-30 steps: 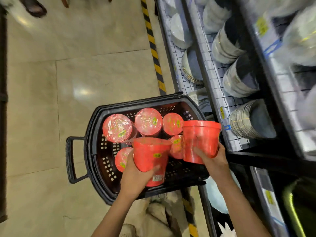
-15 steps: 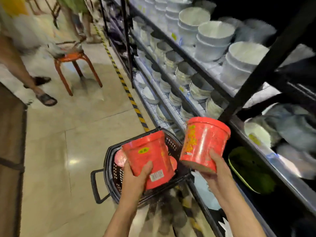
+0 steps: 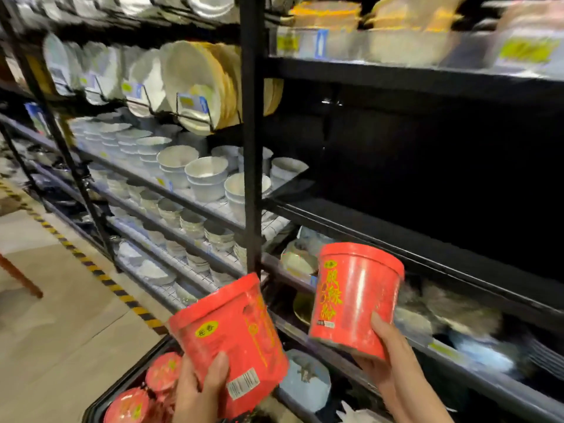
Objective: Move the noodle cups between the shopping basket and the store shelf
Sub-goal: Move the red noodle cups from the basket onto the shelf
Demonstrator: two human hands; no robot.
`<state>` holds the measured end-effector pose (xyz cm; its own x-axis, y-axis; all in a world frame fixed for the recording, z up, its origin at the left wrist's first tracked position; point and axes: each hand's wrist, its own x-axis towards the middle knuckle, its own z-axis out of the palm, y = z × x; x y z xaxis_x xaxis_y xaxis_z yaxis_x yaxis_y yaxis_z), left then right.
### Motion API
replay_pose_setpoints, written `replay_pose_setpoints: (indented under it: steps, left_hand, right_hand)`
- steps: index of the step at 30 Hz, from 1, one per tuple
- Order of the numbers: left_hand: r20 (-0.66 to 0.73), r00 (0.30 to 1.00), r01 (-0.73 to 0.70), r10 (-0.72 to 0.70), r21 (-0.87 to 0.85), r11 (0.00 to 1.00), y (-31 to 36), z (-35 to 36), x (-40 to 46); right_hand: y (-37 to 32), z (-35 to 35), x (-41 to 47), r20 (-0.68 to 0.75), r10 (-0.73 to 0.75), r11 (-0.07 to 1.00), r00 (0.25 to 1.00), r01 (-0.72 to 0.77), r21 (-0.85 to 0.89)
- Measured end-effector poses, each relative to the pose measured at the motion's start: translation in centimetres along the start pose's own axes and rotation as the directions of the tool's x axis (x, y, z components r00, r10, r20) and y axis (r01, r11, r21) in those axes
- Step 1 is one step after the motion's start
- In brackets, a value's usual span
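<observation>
A person's left hand (image 3: 198,392) grips a red plastic-wrapped noodle cup (image 3: 232,340), tilted to the left, above the black plastic shopping basket (image 3: 122,389) at the bottom edge of the view; its fingers (image 3: 215,374) curl round the lower wall beside a white barcode sticker, and a yellow oval label with two dark characters, too small to read, sits near the rim. The right hand (image 3: 393,361) holds a second red noodle cup (image 3: 355,300) from beneath, nearly upright, in front of the black metal store shelf (image 3: 427,242), fingers wrapped round its base; a column of large yellow Chinese characters runs down its side, blurred beyond sure reading. More red foil-lidded noodle cups (image 3: 161,374) lie in the basket. Stacks of white ceramic bowls (image 3: 207,175) and upright gold-rimmed white plates (image 3: 198,83) fill the shelves to the left, with yellow-and-blue price tags (image 3: 192,103), illegible, clipped to the front edges. Yellow-and-black hazard tape (image 3: 100,277) lines the tiled floor.
</observation>
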<state>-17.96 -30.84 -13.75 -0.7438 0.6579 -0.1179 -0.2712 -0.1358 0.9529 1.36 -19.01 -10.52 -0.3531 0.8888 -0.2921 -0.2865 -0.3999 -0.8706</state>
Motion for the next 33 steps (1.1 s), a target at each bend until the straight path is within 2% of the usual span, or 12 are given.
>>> replay_pose_setpoints:
  steps: [3, 6, 8, 12, 17, 20, 25, 33]
  left_hand:
    - [0.149, 0.987, -0.068, 0.059, 0.054, 0.996, 0.6, 4.1, 0.7]
    - [0.227, 0.974, -0.038, 0.02, 0.077, 0.996, 1.0, 8.5, 1.2]
    - [0.275, 0.96, -0.064, 0.05, 0.043, 0.997, 1.2, 12.0, 1.3]
    - [0.383, 0.924, -0.039, 0.022, 0.036, 0.999, 2.0, 18.8, 0.9]
    - [0.513, 0.858, -0.004, 0.003, 0.001, 1.0, 1.2, 25.8, 1.7]
    - [0.572, 0.82, 0.008, -0.016, 0.017, 1.0, 0.7, 29.2, 1.8]
    - [0.663, 0.749, -0.012, -0.003, 0.017, 1.0, 0.5, 33.7, 2.1]
    - [0.759, 0.647, -0.101, 0.068, -0.003, 0.995, 1.2, 39.8, 3.7]
  right_hand:
    - [-2.4, -3.1, -0.5, -0.057, -0.084, 0.996, 0.995, 0.084, -0.001]
    - [-4.8, -6.0, -0.4, -0.141, -0.176, 0.984, 0.974, 0.177, -0.004]
    - [-6.4, -8.1, -0.4, -0.178, -0.243, 0.969, 0.954, 0.248, 0.006]
    - [-10.1, -12.0, -0.1, -0.215, -0.327, 0.944, 0.92, 0.33, -0.022]
    - [-13.7, -16.3, 1.0, -0.305, -0.421, 0.907, 0.854, 0.386, -0.168]
    - [-15.2, -18.0, 1.6, -0.307, -0.489, 0.866, 0.816, 0.414, -0.279]
    - [-16.9, -20.7, 3.4, -0.344, -0.573, 0.788, 0.744, 0.384, -0.481]
    - [-17.1, -23.6, 6.9, -0.47, -0.575, 0.737, 0.67, 0.174, -0.653]
